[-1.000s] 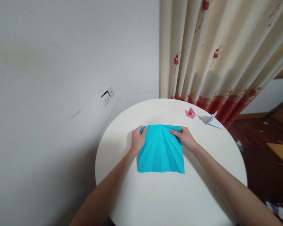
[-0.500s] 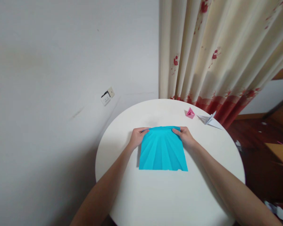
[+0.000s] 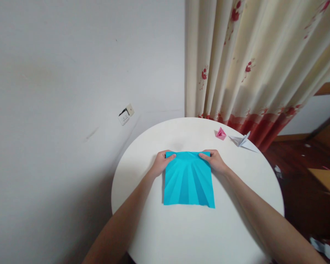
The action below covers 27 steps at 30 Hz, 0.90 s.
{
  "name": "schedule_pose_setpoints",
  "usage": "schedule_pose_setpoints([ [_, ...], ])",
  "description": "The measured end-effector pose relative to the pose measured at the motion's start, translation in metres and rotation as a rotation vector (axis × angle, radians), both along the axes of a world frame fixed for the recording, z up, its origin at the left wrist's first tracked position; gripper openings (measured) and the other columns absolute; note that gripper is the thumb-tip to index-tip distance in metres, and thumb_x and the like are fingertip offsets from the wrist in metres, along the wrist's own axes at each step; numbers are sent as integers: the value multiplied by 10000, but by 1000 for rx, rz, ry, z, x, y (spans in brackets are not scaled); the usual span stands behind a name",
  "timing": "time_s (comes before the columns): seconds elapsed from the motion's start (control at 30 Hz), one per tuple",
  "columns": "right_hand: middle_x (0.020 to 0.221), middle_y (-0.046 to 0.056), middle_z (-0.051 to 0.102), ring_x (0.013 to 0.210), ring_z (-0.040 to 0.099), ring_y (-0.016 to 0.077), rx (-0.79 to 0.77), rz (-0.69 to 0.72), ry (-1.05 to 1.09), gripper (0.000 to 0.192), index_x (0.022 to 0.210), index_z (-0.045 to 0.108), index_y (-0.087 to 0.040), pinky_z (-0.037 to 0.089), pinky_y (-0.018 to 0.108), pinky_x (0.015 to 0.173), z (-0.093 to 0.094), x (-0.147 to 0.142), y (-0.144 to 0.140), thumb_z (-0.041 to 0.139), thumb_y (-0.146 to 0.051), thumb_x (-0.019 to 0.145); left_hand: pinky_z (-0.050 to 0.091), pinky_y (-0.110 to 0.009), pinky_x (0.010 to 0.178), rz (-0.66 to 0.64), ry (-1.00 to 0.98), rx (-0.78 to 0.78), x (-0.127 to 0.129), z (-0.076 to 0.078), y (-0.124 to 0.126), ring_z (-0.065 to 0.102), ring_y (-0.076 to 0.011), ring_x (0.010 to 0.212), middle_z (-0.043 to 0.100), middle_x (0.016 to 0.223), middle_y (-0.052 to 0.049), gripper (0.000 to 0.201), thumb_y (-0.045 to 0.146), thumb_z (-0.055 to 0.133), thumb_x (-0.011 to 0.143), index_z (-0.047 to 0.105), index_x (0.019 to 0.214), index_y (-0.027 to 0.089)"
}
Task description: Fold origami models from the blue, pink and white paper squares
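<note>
A bright blue sheet of paper (image 3: 188,183) with fan-like creases is held over the white round table (image 3: 181,238). Pinching its far left corner is my left hand (image 3: 161,163), thumb on top and the other fingers behind the sheet. My right hand (image 3: 215,161) grips the far right corner in the same way. The near edge of the paper hangs toward me and is a little uneven at its right end. Parts of the fingers are hidden behind the paper.
Toward the table's far right lie a small pink folded paper piece (image 3: 221,134) and a white folded paper bird (image 3: 242,141). A patterned curtain (image 3: 225,73) hangs behind the table. On the left wall is a socket (image 3: 123,118).
Both hands have drawn the blue paper slightly toward me. Its far edge looks straighter, and its near edge sits lower in view. The hands keep their hold on the corners.
</note>
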State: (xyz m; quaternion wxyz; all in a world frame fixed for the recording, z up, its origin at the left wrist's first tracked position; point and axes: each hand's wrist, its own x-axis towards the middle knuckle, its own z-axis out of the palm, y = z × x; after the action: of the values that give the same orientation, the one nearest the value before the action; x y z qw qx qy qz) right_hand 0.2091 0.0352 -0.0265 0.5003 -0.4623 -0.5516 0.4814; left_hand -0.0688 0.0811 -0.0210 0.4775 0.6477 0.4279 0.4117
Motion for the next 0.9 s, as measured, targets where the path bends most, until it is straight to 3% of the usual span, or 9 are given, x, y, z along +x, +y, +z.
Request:
schedule_pose_setpoints([
  [0.17, 697, 42, 695, 580, 567, 165, 61, 53, -142, 388, 791, 751, -143, 440, 266, 520, 3, -6, -2, 696, -525, 763, 495, -324, 828, -102, 235, 148, -7, 10, -1, 675, -247, 922, 743, 1031, -88, 455, 342, 765, 716, 711, 1144, 200],
  [0.37, 777, 36, 721, 682, 611, 193, 125, 170, -279, 395, 843, 768, -153, 479, 274, 613, 2, -24, -9, 638, -525, 815, 487, -299, 769, -238, 448, 242, 1, 8, -10, 687, -226, 854, 765, 942, -56, 226, 365, 683, 794, 780, 944, 227],
  [0.57, 665, 3, 652, 601, 542, 143, 156, 197, -353, 411, 743, 734, -140, 419, 236, 566, 5, -29, -13, 614, -522, 835, 468, -247, 692, -229, 497, 154, 0, 8, -9, 674, -172, 740, 750, 777, -22, 147, 297, 674, 777, 765, 816, 188],
  [0.8, 654, 2, 637, 589, 521, 138, 163, 194, -359, 413, 725, 724, -136, 399, 239, 557, 5, -30, -14, 598, -510, 848, 466, -239, 723, -214, 506, 232, 5, 11, -14, 666, -161, 788, 744, 835, -11, 146, 267, 623, 814, 748, 856, 204],
  [0.9, 639, -5, 623, 581, 508, 132, 157, 205, -352, 412, 721, 722, -133, 392, 237, 552, 3, -31, -13, 597, -505, 849, 458, -257, 728, -178, 614, 325, 10, 14, -18, 656, -174, 800, 743, 839, -22, 153, 278, 619, 832, 757, 840, 211],
])
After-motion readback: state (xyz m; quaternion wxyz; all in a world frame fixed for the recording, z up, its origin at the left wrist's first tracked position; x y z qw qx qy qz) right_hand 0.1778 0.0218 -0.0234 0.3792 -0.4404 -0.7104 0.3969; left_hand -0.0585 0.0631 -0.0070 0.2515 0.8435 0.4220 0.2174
